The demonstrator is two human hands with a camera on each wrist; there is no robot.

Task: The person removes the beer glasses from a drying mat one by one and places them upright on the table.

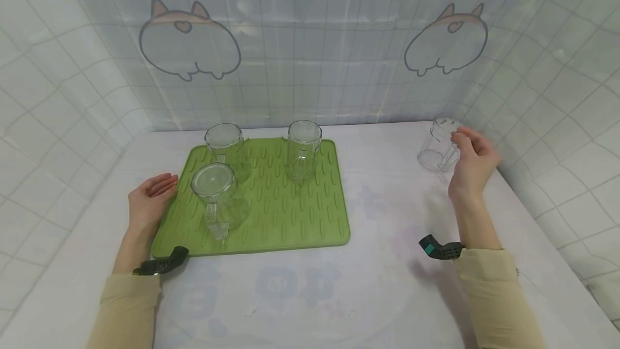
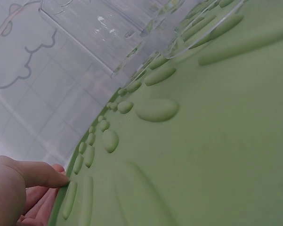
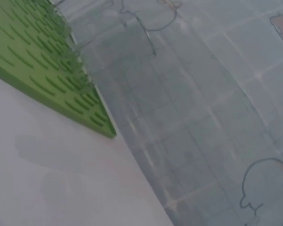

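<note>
Toward the back right, a clear glass mug [image 1: 431, 147] stands on the white surface, its handle toward the near right. My right hand [image 1: 472, 163] is at the mug's upper right side, fingers bent and fingertips overlapping the glass; whether they grip it I cannot tell. The right wrist view shows neither hand nor mug. My left hand [image 1: 151, 203] rests beside the left edge of a green ribbed mat [image 1: 276, 214], its thumb [image 2: 44, 173] at the mat's edge. On the mat stand three more glass mugs: one back left [image 1: 225, 138], one front left [image 1: 213, 183], one back right [image 1: 304, 147].
A tiled-pattern curtain [image 1: 319, 58] with cartoon animal outlines hangs behind the surface and wraps both sides. The white cloth [image 1: 382, 273] extends in front of the mat and between it and the right-hand mug. Each wrist wears a black camera band [image 1: 443, 248].
</note>
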